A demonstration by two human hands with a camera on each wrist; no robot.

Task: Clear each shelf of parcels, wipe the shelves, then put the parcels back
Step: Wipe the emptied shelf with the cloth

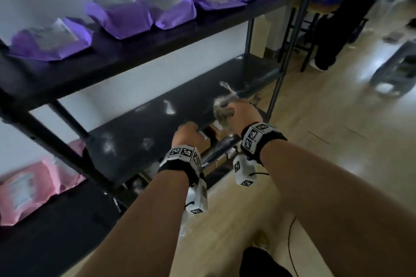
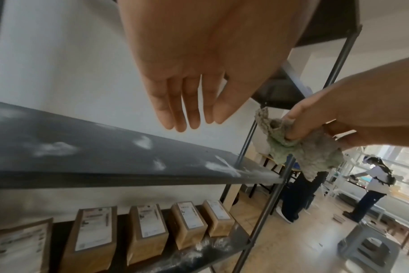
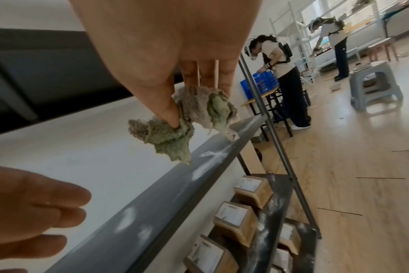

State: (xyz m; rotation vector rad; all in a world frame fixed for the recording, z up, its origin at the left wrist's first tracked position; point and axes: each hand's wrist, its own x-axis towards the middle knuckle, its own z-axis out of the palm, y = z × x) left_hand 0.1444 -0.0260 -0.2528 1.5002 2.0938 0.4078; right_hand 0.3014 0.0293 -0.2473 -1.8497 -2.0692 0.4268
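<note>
— What's in your grip?

— My right hand point(image 3: 166, 61) pinches a rag point(image 3: 187, 118), grey-green and crumpled, between thumb and fingers. It hangs just over the near right end of the middle shelf point(image 1: 157, 123); whether its lowest tip touches the board I cannot tell.

— And your other hand?

— My left hand point(image 2: 199, 73) holds nothing. In the wrist view its fingers are straight and close together, above the shelf's near edge, left of the rag.

— How does that shelf look?

— Dark, with white smears point(image 2: 54, 148) scattered along it.

— Where are the parcels?

— Purple bags point(image 1: 119, 14) lie in a row along the top shelf point(image 1: 135, 51). Brown boxes point(image 2: 147, 232) with white labels stand side by side on the low shelf point(image 3: 268, 221), which has white streaks along its near edge. Pink bags point(image 1: 33, 184) sit far left, on a lower board.

— Anything beyond the rack?

— To the right, a wooden floor point(image 1: 337, 141), a grey stool point(image 3: 374, 88), and two people point(image 3: 283, 73) bent over tables further off.
</note>
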